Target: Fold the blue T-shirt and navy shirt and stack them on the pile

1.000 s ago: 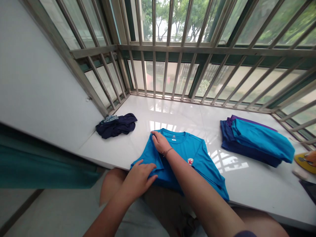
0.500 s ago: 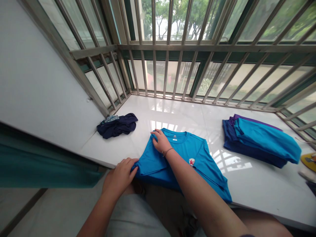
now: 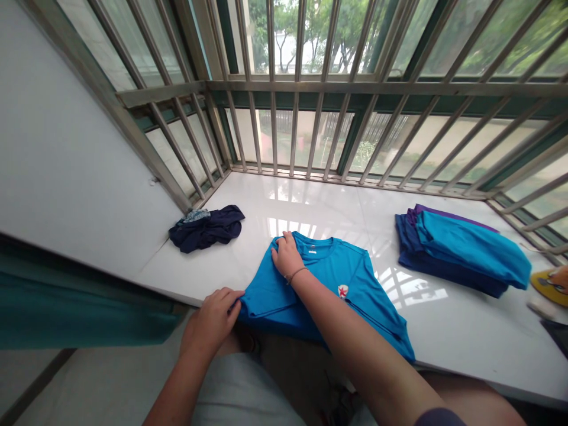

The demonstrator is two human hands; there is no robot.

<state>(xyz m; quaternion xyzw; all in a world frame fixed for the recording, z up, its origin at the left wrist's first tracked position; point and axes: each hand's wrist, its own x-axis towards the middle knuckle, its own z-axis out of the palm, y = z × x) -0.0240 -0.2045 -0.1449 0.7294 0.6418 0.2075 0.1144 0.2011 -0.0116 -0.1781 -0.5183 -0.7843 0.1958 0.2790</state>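
A bright blue T-shirt (image 3: 323, 278) lies on the white sill, neckline toward the window, with a small red-and-white badge on its chest. Its lower part hangs over the sill's front edge. My left hand (image 3: 216, 313) pinches the shirt's left side at that edge, thumb and fingers closed on the fabric. Near the left shoulder, beside the collar, my right hand (image 3: 288, 255) rests on the cloth with its fingers stretched out. The right forearm crosses over the shirt's front and hides part of it.
A crumpled dark navy garment (image 3: 208, 229) lies at the left of the sill (image 3: 452, 331). On the right sits a stack of folded blue and purple clothes (image 3: 465, 248), with a yellow item (image 3: 550, 287) beyond it. Metal window bars (image 3: 317, 136) border the back; a teal curtain (image 3: 89, 313) hangs at left.
The right hand's fingers have shifted slightly on the shirt's shoulder. My left hand keeps its hold on the shirt's edge. The view has moved a little.
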